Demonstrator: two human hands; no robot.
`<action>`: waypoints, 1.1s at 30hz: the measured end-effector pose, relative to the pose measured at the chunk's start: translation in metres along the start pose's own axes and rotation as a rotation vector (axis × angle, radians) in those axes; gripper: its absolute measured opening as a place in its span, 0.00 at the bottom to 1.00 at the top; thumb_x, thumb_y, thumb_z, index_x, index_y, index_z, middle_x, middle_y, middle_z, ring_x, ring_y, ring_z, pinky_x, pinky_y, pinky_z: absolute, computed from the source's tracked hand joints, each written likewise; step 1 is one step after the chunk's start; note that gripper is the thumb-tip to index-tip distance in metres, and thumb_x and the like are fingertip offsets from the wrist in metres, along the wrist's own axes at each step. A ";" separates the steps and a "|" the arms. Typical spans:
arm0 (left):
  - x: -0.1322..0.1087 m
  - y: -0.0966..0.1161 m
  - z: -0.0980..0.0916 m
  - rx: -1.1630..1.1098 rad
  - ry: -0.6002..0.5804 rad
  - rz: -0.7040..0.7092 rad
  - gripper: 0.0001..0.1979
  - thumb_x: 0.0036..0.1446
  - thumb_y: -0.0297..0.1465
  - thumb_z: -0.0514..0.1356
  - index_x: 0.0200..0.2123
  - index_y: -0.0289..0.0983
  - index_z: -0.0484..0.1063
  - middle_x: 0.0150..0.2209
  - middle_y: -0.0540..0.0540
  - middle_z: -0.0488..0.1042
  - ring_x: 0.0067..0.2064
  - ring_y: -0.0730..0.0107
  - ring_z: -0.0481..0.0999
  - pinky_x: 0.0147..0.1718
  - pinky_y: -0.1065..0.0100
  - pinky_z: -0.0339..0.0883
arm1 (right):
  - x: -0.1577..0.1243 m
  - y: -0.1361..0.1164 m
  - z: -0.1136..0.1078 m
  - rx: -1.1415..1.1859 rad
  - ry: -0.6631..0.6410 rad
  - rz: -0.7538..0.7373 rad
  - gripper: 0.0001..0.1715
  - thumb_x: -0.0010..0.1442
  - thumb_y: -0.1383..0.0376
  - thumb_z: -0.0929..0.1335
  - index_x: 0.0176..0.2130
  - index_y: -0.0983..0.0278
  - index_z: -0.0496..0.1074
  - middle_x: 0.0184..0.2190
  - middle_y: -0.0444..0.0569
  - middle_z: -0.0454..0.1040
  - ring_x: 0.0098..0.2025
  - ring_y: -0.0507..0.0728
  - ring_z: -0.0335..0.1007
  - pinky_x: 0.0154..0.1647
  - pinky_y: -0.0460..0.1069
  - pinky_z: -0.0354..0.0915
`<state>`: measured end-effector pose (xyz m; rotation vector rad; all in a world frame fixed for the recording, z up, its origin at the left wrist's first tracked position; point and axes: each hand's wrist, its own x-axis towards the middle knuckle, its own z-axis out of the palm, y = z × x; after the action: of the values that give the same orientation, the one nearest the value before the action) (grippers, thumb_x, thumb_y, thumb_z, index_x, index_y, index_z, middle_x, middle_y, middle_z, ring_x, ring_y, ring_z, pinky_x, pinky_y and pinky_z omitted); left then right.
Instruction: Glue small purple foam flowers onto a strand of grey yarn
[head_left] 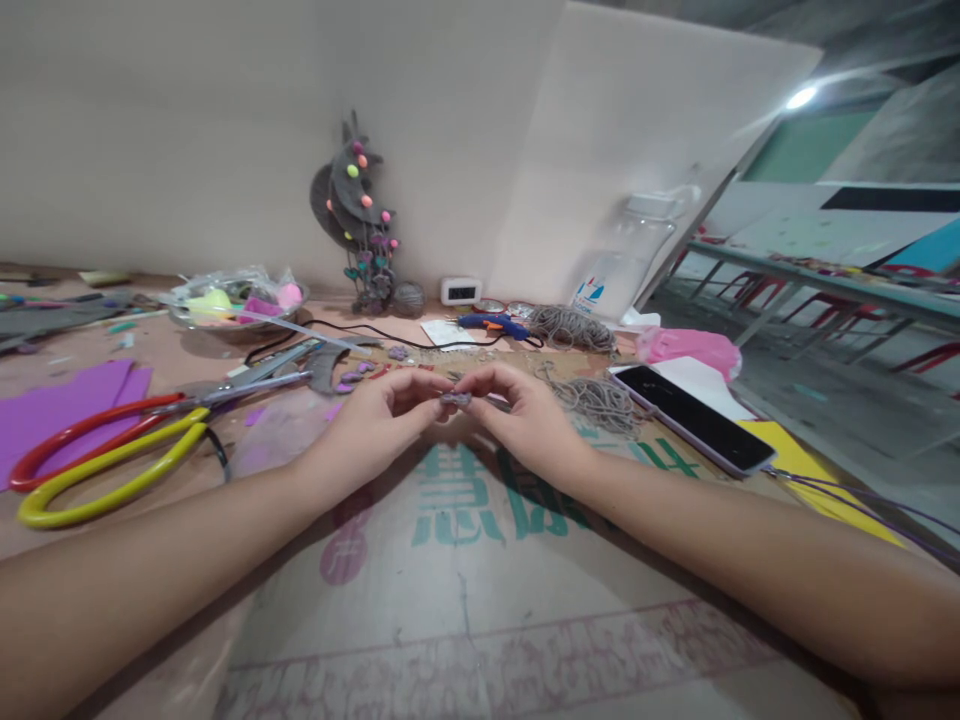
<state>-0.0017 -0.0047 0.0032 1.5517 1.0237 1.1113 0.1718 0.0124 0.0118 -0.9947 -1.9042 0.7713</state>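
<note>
Both hands meet over the middle of the cardboard-covered table (465, 590). My left hand (375, 415) and my right hand (525, 415) each pinch the same small grey-purple craft piece (455, 399) between fingertips. The fingers of both hands are curled closed around it. A few similar small purple pieces (358, 371) lie just behind my left hand. A tangle of grey yarn (600, 400) lies right of my right hand.
Large red and yellow scissors (112, 450) lie at the left beside purple foam sheets (52, 410). A phone (694, 415) rests at the right on yellow paper. A blue glue gun (495, 322), a bowl of pompoms (232, 300) and a grey moon decoration (360, 220) stand at the back.
</note>
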 end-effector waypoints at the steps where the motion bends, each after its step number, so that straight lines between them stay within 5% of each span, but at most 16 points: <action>1: 0.000 0.001 0.000 -0.008 0.007 -0.014 0.11 0.53 0.31 0.59 0.40 0.34 0.72 0.38 0.45 0.76 0.39 0.68 0.75 0.39 0.68 0.68 | 0.000 0.000 0.000 -0.011 0.003 -0.003 0.05 0.53 0.71 0.65 0.32 0.65 0.70 0.30 0.45 0.73 0.34 0.52 0.69 0.39 0.49 0.64; 9: -0.001 0.000 -0.002 0.125 0.069 -0.004 0.12 0.54 0.35 0.59 0.39 0.36 0.73 0.37 0.46 0.76 0.38 0.66 0.75 0.37 0.66 0.68 | -0.001 0.007 0.002 0.151 -0.008 -0.048 0.18 0.55 0.76 0.59 0.43 0.63 0.66 0.40 0.48 0.72 0.42 0.52 0.69 0.44 0.49 0.64; 17: 0.000 0.000 0.000 0.165 -0.017 0.064 0.10 0.55 0.33 0.58 0.39 0.36 0.73 0.37 0.46 0.77 0.38 0.68 0.76 0.37 0.69 0.69 | -0.001 0.005 0.003 0.105 -0.070 0.015 0.06 0.57 0.69 0.64 0.37 0.64 0.67 0.33 0.46 0.72 0.35 0.51 0.68 0.37 0.48 0.64; 23: -0.002 -0.002 0.001 0.150 -0.175 0.094 0.11 0.57 0.33 0.56 0.42 0.37 0.73 0.42 0.46 0.76 0.43 0.65 0.75 0.43 0.65 0.69 | 0.000 0.007 0.002 0.084 -0.064 0.016 0.06 0.56 0.67 0.65 0.37 0.64 0.66 0.32 0.46 0.71 0.33 0.51 0.66 0.36 0.48 0.64; 29: -0.003 -0.005 0.003 0.123 -0.065 0.133 0.19 0.52 0.29 0.61 0.48 0.38 0.65 0.39 0.46 0.75 0.40 0.67 0.75 0.39 0.66 0.70 | 0.000 0.010 0.003 0.115 -0.045 -0.043 0.09 0.57 0.69 0.64 0.41 0.63 0.66 0.35 0.46 0.71 0.35 0.51 0.67 0.38 0.49 0.64; 33: -0.004 -0.004 0.004 0.238 -0.104 0.183 0.12 0.53 0.27 0.60 0.42 0.37 0.68 0.37 0.47 0.74 0.38 0.69 0.74 0.37 0.67 0.69 | 0.000 0.010 0.003 0.102 -0.057 -0.031 0.10 0.55 0.71 0.65 0.40 0.64 0.66 0.34 0.46 0.71 0.36 0.52 0.67 0.39 0.49 0.64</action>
<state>0.0011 -0.0086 -0.0019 1.9054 0.9857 1.0481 0.1723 0.0170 0.0023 -0.8868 -1.9049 0.8776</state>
